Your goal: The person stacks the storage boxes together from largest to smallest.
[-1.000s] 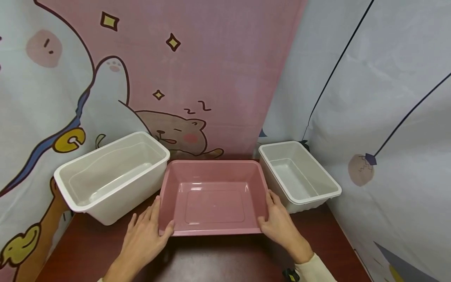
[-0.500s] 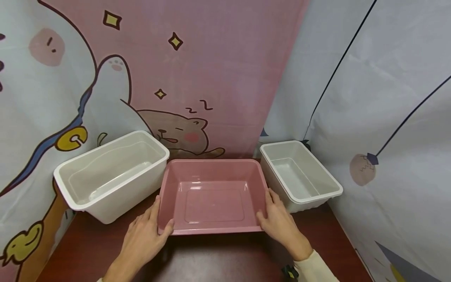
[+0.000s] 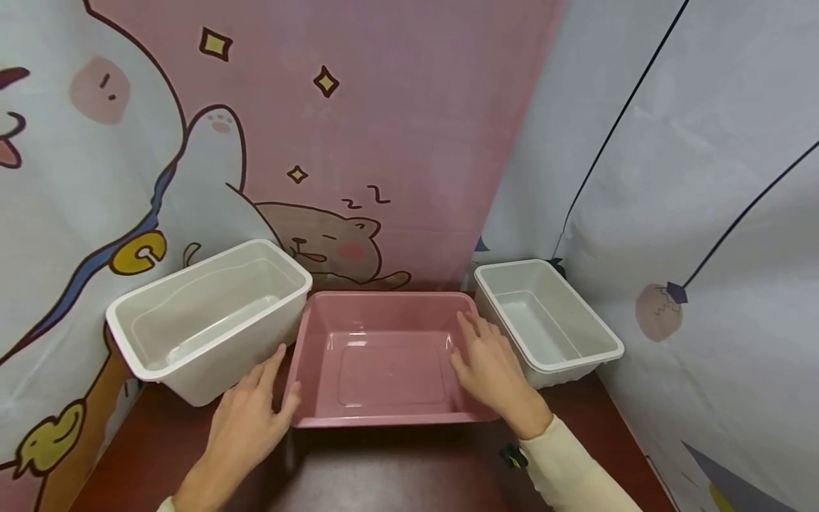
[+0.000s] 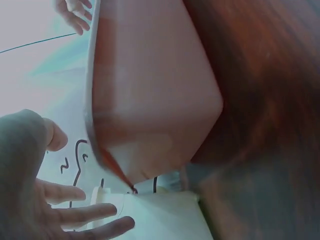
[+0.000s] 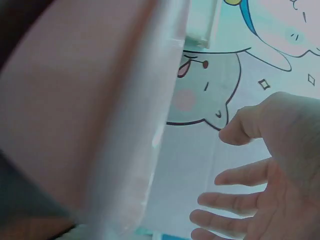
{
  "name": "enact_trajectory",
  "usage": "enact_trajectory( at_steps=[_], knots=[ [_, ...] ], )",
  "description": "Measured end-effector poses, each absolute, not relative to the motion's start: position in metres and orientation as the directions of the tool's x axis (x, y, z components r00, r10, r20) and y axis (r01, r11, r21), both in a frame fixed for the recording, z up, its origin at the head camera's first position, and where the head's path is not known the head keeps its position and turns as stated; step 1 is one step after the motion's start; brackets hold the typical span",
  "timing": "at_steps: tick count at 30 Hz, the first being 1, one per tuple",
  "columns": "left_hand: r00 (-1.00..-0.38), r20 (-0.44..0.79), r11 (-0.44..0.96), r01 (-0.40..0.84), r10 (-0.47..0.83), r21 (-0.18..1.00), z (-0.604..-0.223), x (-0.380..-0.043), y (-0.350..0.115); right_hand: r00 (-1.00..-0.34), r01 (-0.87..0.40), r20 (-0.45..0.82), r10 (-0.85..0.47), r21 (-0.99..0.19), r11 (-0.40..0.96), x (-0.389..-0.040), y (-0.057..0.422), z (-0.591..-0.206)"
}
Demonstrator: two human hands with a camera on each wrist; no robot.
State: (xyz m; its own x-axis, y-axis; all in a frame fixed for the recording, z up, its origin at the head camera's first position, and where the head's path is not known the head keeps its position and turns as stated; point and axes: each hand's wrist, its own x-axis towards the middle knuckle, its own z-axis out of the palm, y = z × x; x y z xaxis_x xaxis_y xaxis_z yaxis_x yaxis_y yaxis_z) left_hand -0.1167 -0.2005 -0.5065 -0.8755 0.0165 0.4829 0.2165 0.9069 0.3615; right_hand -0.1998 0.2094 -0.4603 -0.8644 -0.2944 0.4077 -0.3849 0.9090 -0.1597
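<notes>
A pink plastic basin (image 3: 389, 373) stands on the dark red table between two white bins. My left hand (image 3: 246, 423) hovers off its left rim, fingers spread and holding nothing; the left wrist view shows a gap between this hand (image 4: 55, 205) and the basin's wall (image 4: 155, 85). Over the basin's right side is my right hand (image 3: 493, 366), its fingers loosely extended. In the right wrist view the right hand (image 5: 265, 190) is apart from the blurred basin rim (image 5: 135, 125), with nothing in its grasp.
A long white bin (image 3: 217, 355) sits at the left, angled toward the basin. At the right is a smaller white bin (image 3: 544, 320), close to the basin. A printed cloth (image 3: 416, 142) hangs behind. Bare table (image 3: 384, 469) shows in front.
Both hands have let go of the basin's sides. The left hand has moved slightly left, away from the rim, and the right hand has risen and shifted left over the basin.
</notes>
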Motion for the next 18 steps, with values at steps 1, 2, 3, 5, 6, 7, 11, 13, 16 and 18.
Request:
enact_trajectory(
  at_steps=[1, 2, 3, 5, 6, 7, 11, 13, 16, 18],
  knots=[
    [-0.868, 0.497, 0.904, 0.218, 0.008, 0.367, -0.505, -0.117, -0.202, -0.861, -0.39, 0.411, -0.299, -0.159, 0.907, -0.203, 0.207, -0.457],
    [-0.858, 0.513, 0.901, 0.221, -0.003, 0.374, -0.503, -0.118, -0.204, -0.86, -0.396, 0.411, -0.303, -0.162, 0.904, -0.206, 0.203, -0.454],
    [-0.849, 0.529, 0.898, 0.221, -0.015, 0.38, -0.501, -0.118, -0.206, -0.857, -0.405, 0.413, -0.309, -0.167, 0.899, -0.209, 0.2, -0.45],
    [-0.826, 0.563, 0.893, 0.224, -0.039, 0.391, -0.497, -0.119, -0.21, -0.846, -0.429, 0.421, -0.326, -0.175, 0.886, -0.214, 0.192, -0.443],
    [-0.813, 0.58, 0.893, 0.227, -0.047, 0.39, -0.496, -0.119, -0.212, -0.84, -0.441, 0.427, -0.336, -0.174, 0.88, -0.217, 0.188, -0.44],
    [-0.8, 0.597, 0.892, 0.23, -0.054, 0.389, -0.495, -0.119, -0.215, -0.83, -0.459, 0.435, -0.35, -0.175, 0.871, -0.219, 0.183, -0.437],
    [-0.756, 0.65, 0.892, 0.241, -0.075, 0.382, -0.491, -0.122, -0.224, -0.788, -0.521, 0.461, -0.409, -0.144, 0.841, -0.228, 0.165, -0.425],
    [-0.736, 0.672, 0.89, 0.249, -0.083, 0.382, -0.488, -0.123, -0.229, -0.78, -0.542, 0.453, -0.432, -0.143, 0.828, -0.232, 0.155, -0.42],
    [-0.708, 0.702, 0.893, 0.261, -0.082, 0.367, -0.484, -0.126, -0.234, -0.792, -0.545, 0.42, -0.442, -0.161, 0.823, -0.239, 0.142, -0.413],
    [-0.693, 0.717, 0.898, 0.265, -0.077, 0.352, -0.482, -0.127, -0.238, -0.81, -0.537, 0.389, -0.439, -0.19, 0.822, -0.244, 0.134, -0.41]
  ],
)
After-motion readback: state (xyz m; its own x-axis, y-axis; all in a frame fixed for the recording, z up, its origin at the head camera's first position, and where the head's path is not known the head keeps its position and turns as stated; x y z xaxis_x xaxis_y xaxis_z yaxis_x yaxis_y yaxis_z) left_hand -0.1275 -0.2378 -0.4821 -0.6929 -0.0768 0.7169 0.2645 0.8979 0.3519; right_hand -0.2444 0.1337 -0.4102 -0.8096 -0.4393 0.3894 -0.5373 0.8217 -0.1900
